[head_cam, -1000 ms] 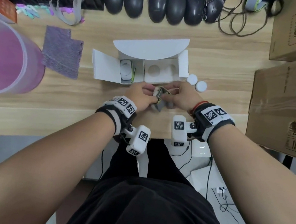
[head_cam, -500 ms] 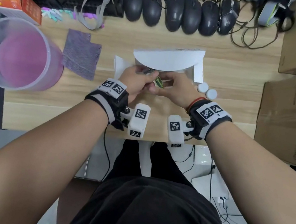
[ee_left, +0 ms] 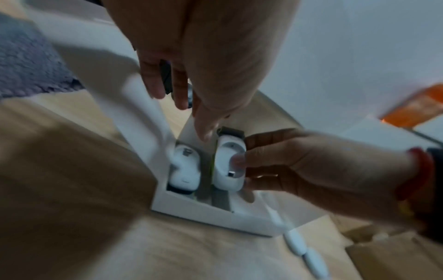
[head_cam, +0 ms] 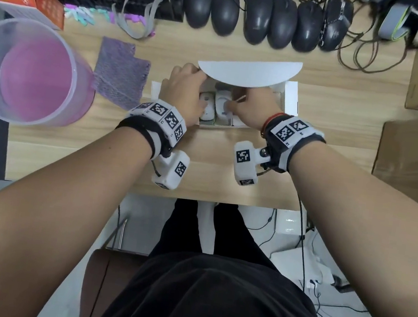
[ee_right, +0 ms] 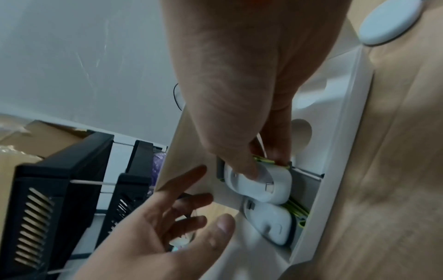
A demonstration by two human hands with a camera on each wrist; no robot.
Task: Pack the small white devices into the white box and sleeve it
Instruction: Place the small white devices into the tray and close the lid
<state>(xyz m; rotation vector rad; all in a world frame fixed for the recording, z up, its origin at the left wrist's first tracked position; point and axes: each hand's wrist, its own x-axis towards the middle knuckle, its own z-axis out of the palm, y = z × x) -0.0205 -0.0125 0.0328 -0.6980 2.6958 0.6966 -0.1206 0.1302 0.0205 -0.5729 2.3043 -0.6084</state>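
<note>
Fingers, right hand (ee_left: 282,166): thumb pad pressed onto the face of the second white device (ee_left: 228,163), other fingers curled round its far side; a pinch, apparently to steer it down into its slot.
Fingers, left hand (ee_right: 153,233): loosely spread and straight, holding nothing, tips against the left flap (ee_left: 141,109) of the box, probably keeping it out of the way.
Second white device: upright between thumb and fingers, partly sunk into the middle slot, not yet fully seated by the look of it.
First white device (ee_left: 184,166): already lying in the left slot, just beside the second, clear of both hands.
White box (head_cam: 291,100): open on the wooden desk (head_cam: 212,181), curved lid flap (head_cam: 249,71) standing over the hands.
Two round white pieces (ee_left: 304,250): on the desk just beside the box, unpacked.
Sleeve: not identifiable in any view.
</note>
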